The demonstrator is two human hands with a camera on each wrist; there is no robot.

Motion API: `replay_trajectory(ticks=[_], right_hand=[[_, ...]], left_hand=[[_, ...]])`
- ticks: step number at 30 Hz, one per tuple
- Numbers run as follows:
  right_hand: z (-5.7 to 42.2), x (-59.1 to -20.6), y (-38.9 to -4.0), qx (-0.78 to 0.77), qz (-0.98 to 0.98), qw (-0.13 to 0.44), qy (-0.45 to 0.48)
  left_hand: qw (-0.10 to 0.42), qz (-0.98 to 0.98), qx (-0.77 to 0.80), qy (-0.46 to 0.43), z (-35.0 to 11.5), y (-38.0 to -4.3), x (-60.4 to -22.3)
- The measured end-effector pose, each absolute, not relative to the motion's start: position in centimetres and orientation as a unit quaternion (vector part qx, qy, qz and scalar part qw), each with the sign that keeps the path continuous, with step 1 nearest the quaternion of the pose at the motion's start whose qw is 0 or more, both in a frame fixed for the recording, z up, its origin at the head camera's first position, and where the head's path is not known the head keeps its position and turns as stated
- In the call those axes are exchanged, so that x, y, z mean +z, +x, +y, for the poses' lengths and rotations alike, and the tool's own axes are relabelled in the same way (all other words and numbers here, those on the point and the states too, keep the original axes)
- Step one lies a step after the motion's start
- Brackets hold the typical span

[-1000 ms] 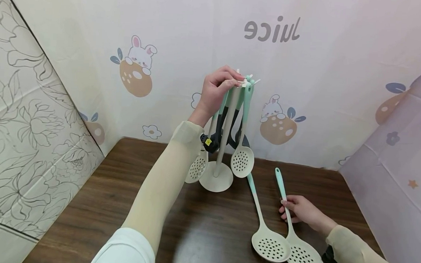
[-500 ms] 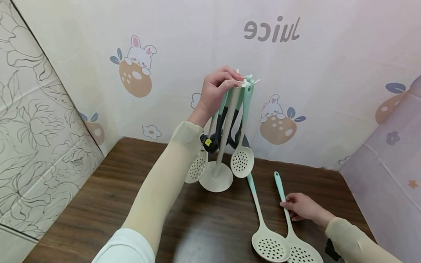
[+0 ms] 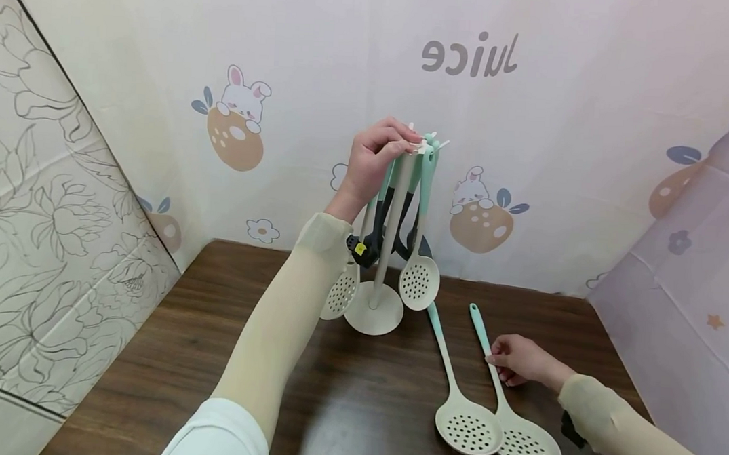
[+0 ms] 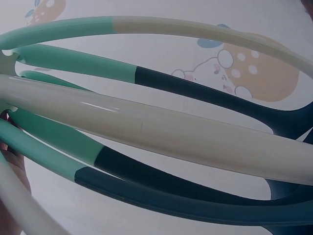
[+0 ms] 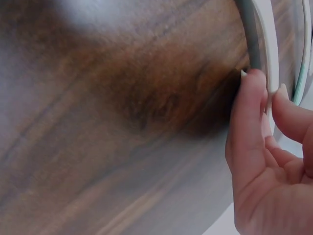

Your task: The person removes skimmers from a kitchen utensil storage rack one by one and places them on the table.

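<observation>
My left hand grips the top of a cream utensil rack. Hung around its pole are utensils with mint handles, among them a small slotted spoon and, in the left wrist view, dark-ended tools. My right hand pinches the handle of a large cream skimmer between thumb and fingers. The right wrist view shows the thumb on one side of that handle and the fingers on the other. A second skimmer lies just left, its head overlapping the held one's edge.
All this stands on a dark wooden table. Behind it hangs a printed curtain, with a floral panel on the left. Another slotted utensil hangs low beside my left forearm.
The held skimmer's handle tip has shifted slightly toward me and left, my right hand moving with it along the table. My left hand stays on the rack's top.
</observation>
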State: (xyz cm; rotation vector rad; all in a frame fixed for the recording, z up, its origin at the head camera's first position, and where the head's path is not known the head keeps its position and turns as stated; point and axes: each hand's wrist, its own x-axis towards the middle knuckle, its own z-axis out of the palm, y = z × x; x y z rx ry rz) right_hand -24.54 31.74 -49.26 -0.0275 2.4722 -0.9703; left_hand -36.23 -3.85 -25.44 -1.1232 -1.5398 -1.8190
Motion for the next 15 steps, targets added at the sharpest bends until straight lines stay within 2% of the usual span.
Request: replay_trajectory(ticks=[15], right_hand=[[31.80, -49.65, -25.35, -0.367, 0.885, 0.286, -0.014]], left_hand=[[0.248, -0.550, -0.682, -0.413, -3.71, -35.84, -25.35]])
